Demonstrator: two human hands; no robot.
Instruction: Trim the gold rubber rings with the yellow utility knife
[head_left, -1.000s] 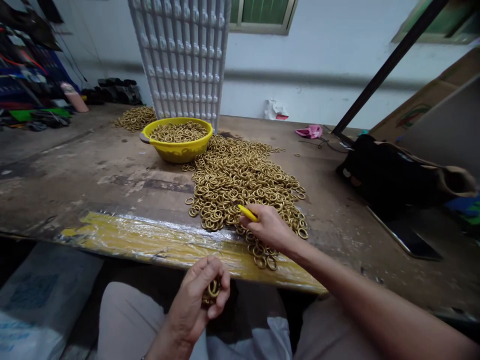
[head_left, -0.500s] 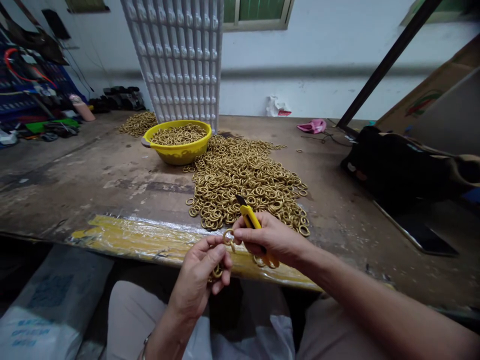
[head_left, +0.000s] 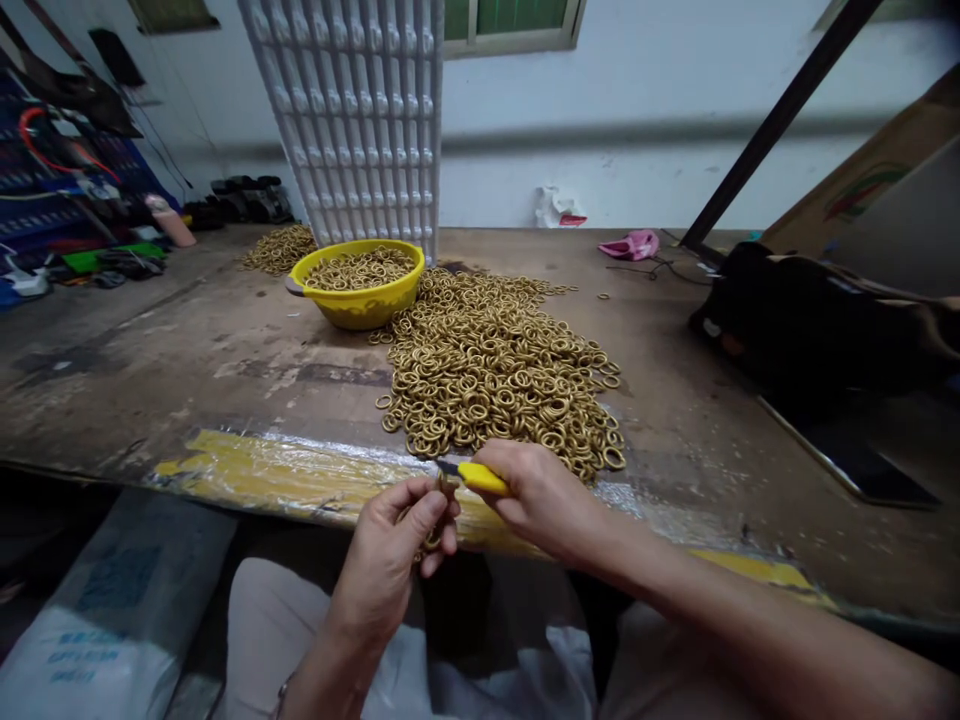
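My left hand [head_left: 397,540] is closed on brass-coloured rings [head_left: 433,540], with one ring pinched upright between thumb and index finger near the table's front edge. My right hand [head_left: 544,495] grips a yellow utility knife [head_left: 484,478]. The knife's dark blade points left and lies at the top of the pinched ring; whether it touches is too small to tell. Just beyond both hands a large pile of rings [head_left: 495,370] covers the table's middle. Behind it on the left stands a yellow basin [head_left: 360,305] full of similar rings.
A ribbed translucent panel [head_left: 360,130] stands behind the basin. Yellow tape [head_left: 262,475] covers the table's front edge. At right are a black bag [head_left: 810,330], a phone [head_left: 862,460] and a pink cloth [head_left: 631,245]. A smaller ring pile [head_left: 279,248] lies back left.
The knife has turned from pointing up to pointing left, its blade now at the ring. My right fingers have let go of the ring, which my left hand still pinches.
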